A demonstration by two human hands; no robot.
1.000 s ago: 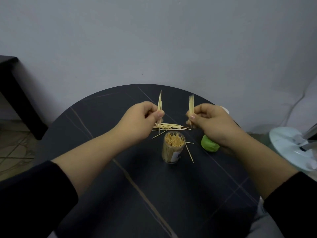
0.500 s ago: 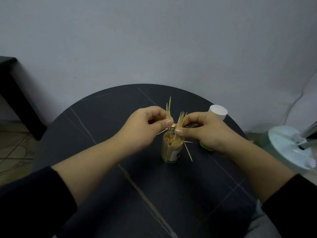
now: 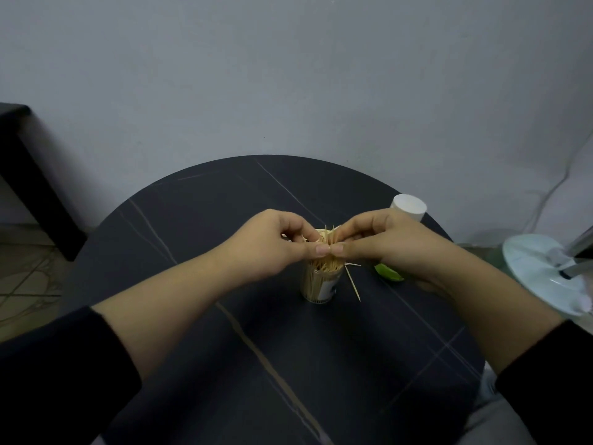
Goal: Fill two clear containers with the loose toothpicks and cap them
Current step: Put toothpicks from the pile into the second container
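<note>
Near the middle of the round black table [image 3: 288, 364], the clear cylindrical plastic container [image 3: 317, 285] stands upright, nearly full. Left hand [image 3: 276, 248] and right hand [image 3: 385, 245] each pinch thin wooden toothpicks [image 3: 329, 237] over its mouth, long axes near vertical, tips up. They are probably light, stiff and brittle, and are best pinched mid-length.

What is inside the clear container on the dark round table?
The clear plastic container is packed with upright wooden toothpicks. The left hand and right hand pinch more toothpicks over its mouth, hiding part of the opening.
</note>
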